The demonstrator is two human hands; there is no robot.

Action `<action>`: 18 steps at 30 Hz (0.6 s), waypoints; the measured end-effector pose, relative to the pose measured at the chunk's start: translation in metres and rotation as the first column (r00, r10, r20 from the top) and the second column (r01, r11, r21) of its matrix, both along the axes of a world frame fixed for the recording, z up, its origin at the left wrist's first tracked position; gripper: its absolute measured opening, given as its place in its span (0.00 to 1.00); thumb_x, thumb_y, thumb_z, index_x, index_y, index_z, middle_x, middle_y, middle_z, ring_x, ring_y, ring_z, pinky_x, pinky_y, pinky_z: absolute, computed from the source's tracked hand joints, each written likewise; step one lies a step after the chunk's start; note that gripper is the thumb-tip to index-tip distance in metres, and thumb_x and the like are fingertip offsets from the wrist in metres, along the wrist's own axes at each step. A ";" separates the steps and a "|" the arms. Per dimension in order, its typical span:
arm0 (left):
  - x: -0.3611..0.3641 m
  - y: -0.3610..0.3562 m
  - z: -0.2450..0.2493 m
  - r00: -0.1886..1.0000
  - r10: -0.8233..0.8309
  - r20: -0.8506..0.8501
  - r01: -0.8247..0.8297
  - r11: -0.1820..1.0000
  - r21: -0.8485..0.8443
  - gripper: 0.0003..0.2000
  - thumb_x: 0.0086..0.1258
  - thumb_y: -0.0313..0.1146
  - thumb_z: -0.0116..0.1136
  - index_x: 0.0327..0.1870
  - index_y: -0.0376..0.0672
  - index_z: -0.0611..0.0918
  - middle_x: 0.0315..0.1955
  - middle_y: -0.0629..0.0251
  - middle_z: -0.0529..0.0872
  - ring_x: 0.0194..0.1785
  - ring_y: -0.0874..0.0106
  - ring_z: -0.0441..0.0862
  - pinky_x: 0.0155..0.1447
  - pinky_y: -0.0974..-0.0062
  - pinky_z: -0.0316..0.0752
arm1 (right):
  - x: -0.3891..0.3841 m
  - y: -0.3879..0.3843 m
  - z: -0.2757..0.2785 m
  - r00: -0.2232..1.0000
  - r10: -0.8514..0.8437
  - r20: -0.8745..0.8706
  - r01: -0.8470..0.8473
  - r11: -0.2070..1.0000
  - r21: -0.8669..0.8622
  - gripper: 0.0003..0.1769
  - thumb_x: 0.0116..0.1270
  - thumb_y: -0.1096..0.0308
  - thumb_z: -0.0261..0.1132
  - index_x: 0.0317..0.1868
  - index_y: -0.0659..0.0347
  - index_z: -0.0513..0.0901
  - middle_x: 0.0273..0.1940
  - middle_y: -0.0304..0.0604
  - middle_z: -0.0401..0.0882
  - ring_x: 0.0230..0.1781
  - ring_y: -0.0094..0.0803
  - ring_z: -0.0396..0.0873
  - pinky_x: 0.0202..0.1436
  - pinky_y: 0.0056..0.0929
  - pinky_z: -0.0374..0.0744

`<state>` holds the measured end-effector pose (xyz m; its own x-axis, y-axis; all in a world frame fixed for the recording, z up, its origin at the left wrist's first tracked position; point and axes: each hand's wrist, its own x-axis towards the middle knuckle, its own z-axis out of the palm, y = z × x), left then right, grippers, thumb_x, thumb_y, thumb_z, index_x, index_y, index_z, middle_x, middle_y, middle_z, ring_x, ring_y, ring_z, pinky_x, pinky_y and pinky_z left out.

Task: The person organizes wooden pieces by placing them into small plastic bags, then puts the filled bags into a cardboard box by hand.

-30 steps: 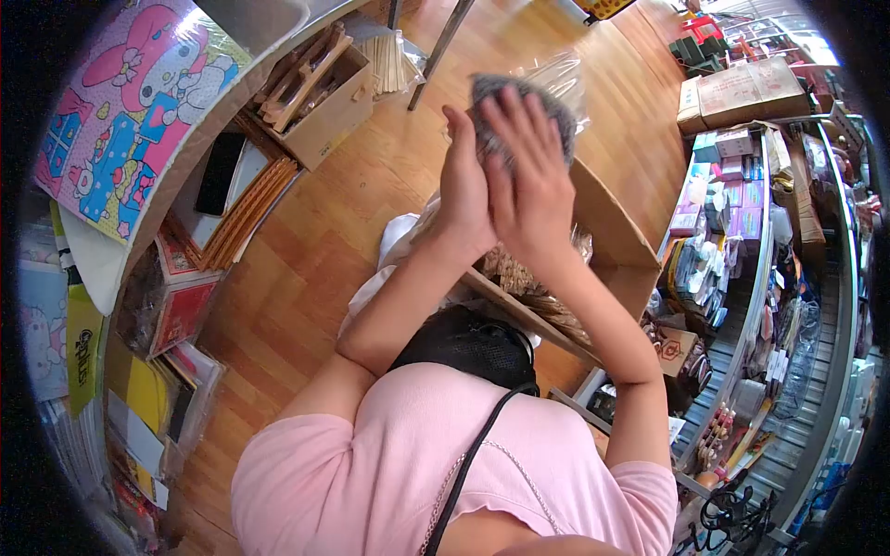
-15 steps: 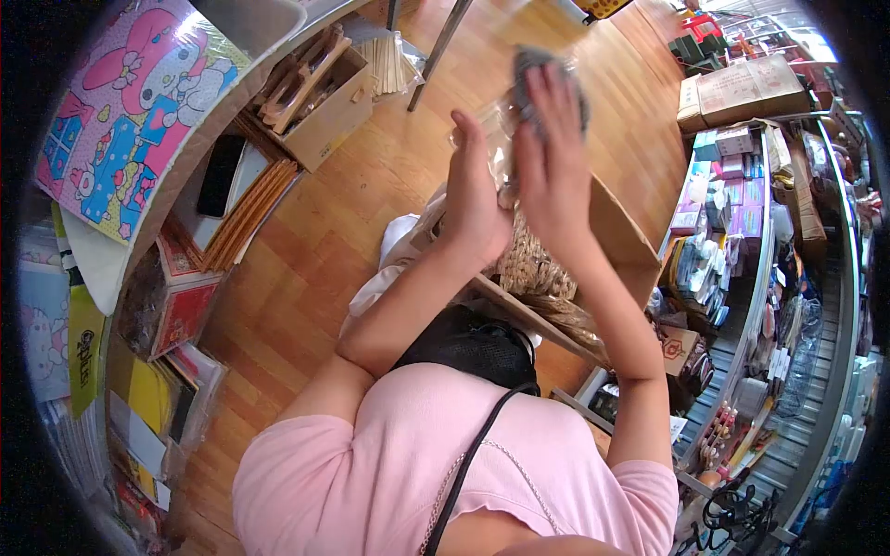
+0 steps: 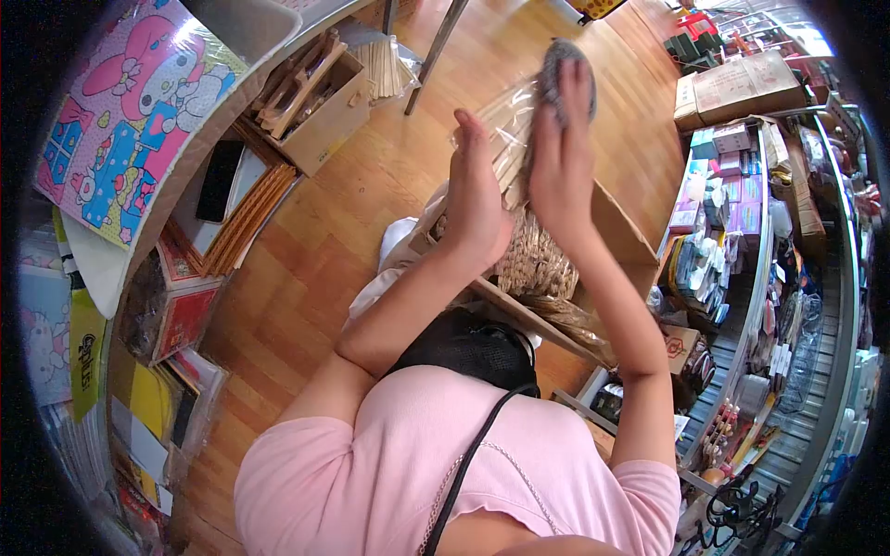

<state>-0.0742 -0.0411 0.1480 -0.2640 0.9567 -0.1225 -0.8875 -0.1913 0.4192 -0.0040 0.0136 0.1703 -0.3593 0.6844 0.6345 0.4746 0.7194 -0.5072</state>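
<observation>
My right hand [image 3: 562, 171] lies over a grey cloth [image 3: 554, 69], its fingers stretched along the cloth and pressing it against a clear plastic packet [image 3: 515, 116]. Pale, slat-like pieces show through the packet's shiny film. My left hand [image 3: 477, 199] supports the packet from the left side, thumb raised; its other fingers are mostly hidden. Below both hands is an open cardboard box [image 3: 626, 232] with woven straw-coloured goods [image 3: 533, 259] inside.
A shelf at left carries a cartoon picture [image 3: 148, 111], a black phone [image 3: 219, 181] and stacked frames [image 3: 246, 222]. Beyond them stands a box of wooden pieces [image 3: 324, 111]. Metal shelving [image 3: 797, 435] full of packaged goods lines the right, with a large carton [image 3: 742, 88] farther back.
My right hand has slid a little to the right with the grey cloth, uncovering more of the plastic packet. My left hand has barely moved.
</observation>
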 end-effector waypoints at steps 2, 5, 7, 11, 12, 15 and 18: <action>-0.013 0.000 0.009 0.999 -0.049 0.001 0.049 0.999 0.008 0.32 0.70 0.59 0.30 0.61 0.40 0.65 0.58 0.60 0.70 0.60 0.68 0.69 0.64 0.69 0.62 | -0.004 -0.030 -0.001 0.983 0.096 0.160 -0.100 0.995 0.017 0.27 0.60 0.73 0.54 0.63 0.62 0.65 0.66 0.56 0.55 0.68 0.52 0.51 0.68 0.42 0.54; -0.020 -0.002 0.011 0.989 -0.142 0.029 0.140 0.988 0.063 0.30 0.70 0.59 0.30 0.60 0.42 0.66 0.56 0.61 0.72 0.59 0.69 0.70 0.62 0.71 0.65 | 0.002 -0.028 0.007 0.926 0.197 0.321 -0.241 0.965 0.103 0.26 0.58 0.72 0.56 0.60 0.58 0.70 0.62 0.48 0.65 0.65 0.46 0.60 0.66 0.43 0.58; -0.019 -0.005 0.016 0.989 -0.144 0.023 0.142 0.987 0.074 0.31 0.70 0.59 0.30 0.61 0.42 0.65 0.56 0.61 0.72 0.59 0.69 0.70 0.62 0.71 0.65 | 0.012 -0.005 0.020 0.910 0.196 0.365 -0.267 0.951 0.156 0.24 0.59 0.72 0.55 0.59 0.59 0.71 0.61 0.47 0.67 0.64 0.45 0.62 0.66 0.43 0.59; -0.006 -0.001 0.007 0.996 -0.090 -0.006 0.090 0.995 -0.041 0.32 0.71 0.57 0.32 0.62 0.36 0.62 0.55 0.59 0.72 0.58 0.70 0.70 0.62 0.70 0.64 | 0.014 0.039 0.019 0.989 0.090 0.118 -0.105 0.986 0.132 0.21 0.63 0.73 0.52 0.58 0.64 0.71 0.59 0.50 0.69 0.63 0.46 0.63 0.65 0.41 0.60; -0.008 -0.004 0.015 0.991 -0.134 -0.004 0.134 0.991 0.010 0.32 0.71 0.57 0.33 0.62 0.35 0.63 0.56 0.58 0.70 0.59 0.70 0.68 0.62 0.71 0.64 | 0.010 0.035 0.019 0.999 0.021 0.026 -0.019 0.999 -0.048 0.20 0.65 0.74 0.51 0.58 0.66 0.69 0.60 0.54 0.66 0.65 0.49 0.60 0.66 0.39 0.59; -0.009 0.001 0.009 0.992 -0.051 -0.119 0.054 0.998 0.022 0.31 0.71 0.57 0.32 0.61 0.36 0.63 0.56 0.58 0.70 0.58 0.71 0.69 0.61 0.72 0.64 | -0.003 0.016 0.006 0.996 -0.052 -0.073 0.051 0.999 -0.011 0.21 0.65 0.74 0.51 0.59 0.66 0.68 0.62 0.57 0.62 0.66 0.52 0.56 0.66 0.40 0.57; -0.021 0.004 0.011 0.994 -0.065 -0.092 0.068 0.997 0.032 0.32 0.69 0.60 0.33 0.62 0.39 0.64 0.57 0.59 0.70 0.59 0.68 0.70 0.63 0.69 0.63 | -0.010 -0.026 0.004 0.981 0.137 0.139 -0.138 0.990 -0.002 0.23 0.61 0.75 0.53 0.59 0.63 0.68 0.63 0.54 0.62 0.67 0.48 0.57 0.68 0.41 0.54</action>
<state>-0.0949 -0.0368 0.1595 -0.2080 0.9759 -0.0665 -0.8572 -0.1492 0.4929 -0.0137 -0.0126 0.1740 -0.5347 0.6175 0.5769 0.4359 0.7864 -0.4377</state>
